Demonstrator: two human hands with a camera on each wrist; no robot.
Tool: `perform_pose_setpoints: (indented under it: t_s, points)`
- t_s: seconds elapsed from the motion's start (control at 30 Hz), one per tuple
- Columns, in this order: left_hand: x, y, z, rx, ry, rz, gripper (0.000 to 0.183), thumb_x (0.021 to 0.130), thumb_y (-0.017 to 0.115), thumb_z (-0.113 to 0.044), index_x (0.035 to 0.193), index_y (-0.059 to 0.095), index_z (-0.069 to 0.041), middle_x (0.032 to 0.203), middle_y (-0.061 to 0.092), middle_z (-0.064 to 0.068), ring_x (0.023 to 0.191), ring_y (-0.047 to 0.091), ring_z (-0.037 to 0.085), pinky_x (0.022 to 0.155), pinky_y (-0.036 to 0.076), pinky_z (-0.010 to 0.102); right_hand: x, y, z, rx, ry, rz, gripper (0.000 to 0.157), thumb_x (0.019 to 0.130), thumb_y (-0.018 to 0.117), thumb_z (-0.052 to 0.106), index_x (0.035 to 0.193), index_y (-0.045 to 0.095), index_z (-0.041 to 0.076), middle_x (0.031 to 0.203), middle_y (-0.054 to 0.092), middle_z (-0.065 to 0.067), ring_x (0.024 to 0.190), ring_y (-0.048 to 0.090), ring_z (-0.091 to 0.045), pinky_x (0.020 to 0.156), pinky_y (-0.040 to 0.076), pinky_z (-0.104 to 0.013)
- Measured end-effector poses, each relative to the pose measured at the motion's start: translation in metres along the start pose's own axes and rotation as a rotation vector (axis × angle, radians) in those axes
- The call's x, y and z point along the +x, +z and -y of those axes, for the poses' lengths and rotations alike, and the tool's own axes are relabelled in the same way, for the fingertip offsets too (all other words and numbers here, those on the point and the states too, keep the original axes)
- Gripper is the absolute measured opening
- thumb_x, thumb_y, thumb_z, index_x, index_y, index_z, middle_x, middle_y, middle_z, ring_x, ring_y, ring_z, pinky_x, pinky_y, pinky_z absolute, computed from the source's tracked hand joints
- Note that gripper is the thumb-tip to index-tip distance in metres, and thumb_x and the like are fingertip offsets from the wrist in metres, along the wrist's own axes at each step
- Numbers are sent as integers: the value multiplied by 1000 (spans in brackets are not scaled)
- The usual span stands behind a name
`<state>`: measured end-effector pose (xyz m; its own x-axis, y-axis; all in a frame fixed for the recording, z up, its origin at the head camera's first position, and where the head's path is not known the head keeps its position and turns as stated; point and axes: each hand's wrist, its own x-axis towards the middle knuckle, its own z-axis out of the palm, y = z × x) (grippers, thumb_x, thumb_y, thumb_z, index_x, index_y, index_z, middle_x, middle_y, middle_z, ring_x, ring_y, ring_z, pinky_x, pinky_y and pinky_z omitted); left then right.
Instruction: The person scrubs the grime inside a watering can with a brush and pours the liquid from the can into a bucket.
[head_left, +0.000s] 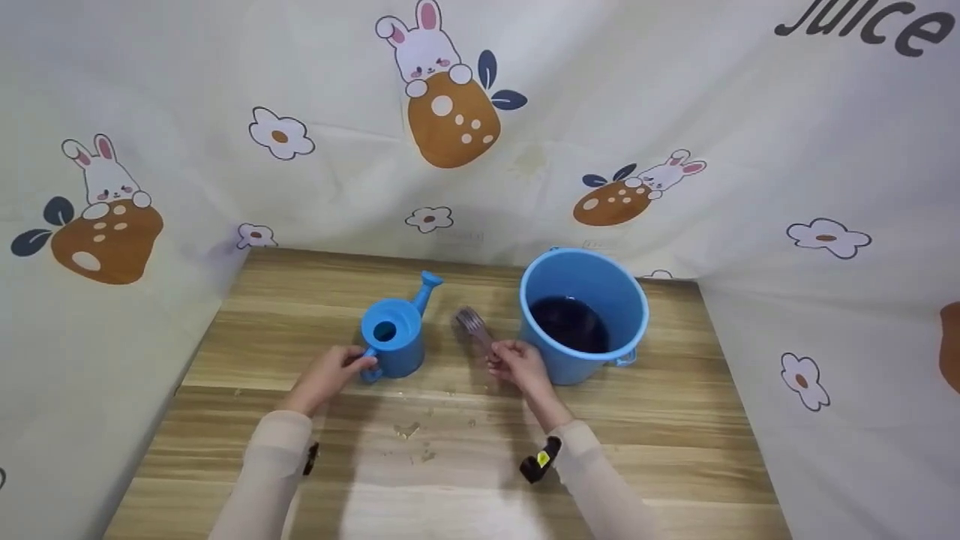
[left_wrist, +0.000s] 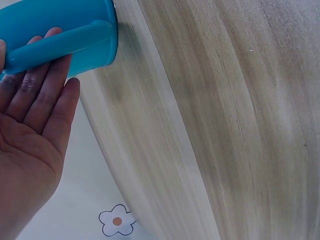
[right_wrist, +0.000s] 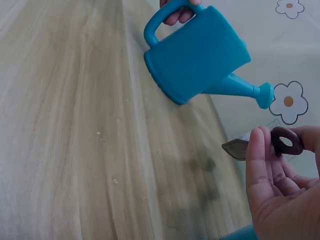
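So, both hands are busy, taking clock positions as the head camera sees them. Left hand (head_left: 330, 375) has its fingers and thumb curled round the handle of a blue watering can (head_left: 397, 343), pretty snug, coming in from about 7 o'clock. The can stands upright on the wooden table (head_left: 675, 420), spout poking out toward 1 o'clock.

Right hand (head_left: 523, 367) is pinching a little brownish fork (head_left: 471, 321) by its handle, thumb against fingers, so barely any gap in that grip. Tines point to roughly 11 o'clock, and the right wrist view shows a looped end on the handle. The fork sits between the two blue things: the can's at its 9 o'clock, and a big blue bucket (head_left: 577, 367) is at its 3 o'clock, just beside the hand. The bucket has dark liquid (head_left: 568, 322) in the bottom.

Some wet spots (head_left: 407, 430) are on the tabletop at the can's 6 o'clock. At 12 o'clock, past the table, hangs a pale cloth (head_left: 337, 180) with bunnies and flowers printed on it.
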<state>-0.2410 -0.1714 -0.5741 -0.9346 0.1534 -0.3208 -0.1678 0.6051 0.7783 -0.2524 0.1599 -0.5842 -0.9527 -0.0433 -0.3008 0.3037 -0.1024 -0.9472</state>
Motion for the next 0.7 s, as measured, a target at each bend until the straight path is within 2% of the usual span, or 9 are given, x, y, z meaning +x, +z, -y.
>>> perform_pose_setpoints:
  t_s: [0.2,0.3,0.47,0.6,0.7]
  points:
    - [1,1,2,-33,15,4,32,102,55,-33,113,69,-6,109,70,10,100,61,23,89,49,40,-4,8,8,128,-53,8,10,98,58,8,100,59,-2,79,67,-1,72,67,-10,69,58,-23]
    - [1,2,5,-58,61,6,31,102,55,-31,110,69,-5,107,71,11,98,60,25,87,48,36,-7,11,12,184,-92,13,6,98,57,7,98,57,0,80,67,-1,74,68,-10,70,58,-24]
    - [1,4,11,-137,158,23,34,102,54,-29,110,69,1,109,72,15,107,64,25,99,49,44,-12,17,20,226,-153,15,4,99,56,5,99,56,1,82,69,-2,79,70,-11,73,59,-25]
    - [2,7,17,-239,194,76,40,104,51,-29,111,67,7,108,72,20,107,67,25,102,49,48,-16,20,25,246,-191,21,5,99,55,4,102,55,0,83,70,-3,81,71,-13,74,59,-25]
    - [5,11,20,-307,199,120,42,105,48,-29,110,64,10,105,72,19,102,68,19,103,48,48,-19,23,29,261,-213,35,5,100,54,4,103,55,0,84,70,-3,81,71,-14,74,59,-25]
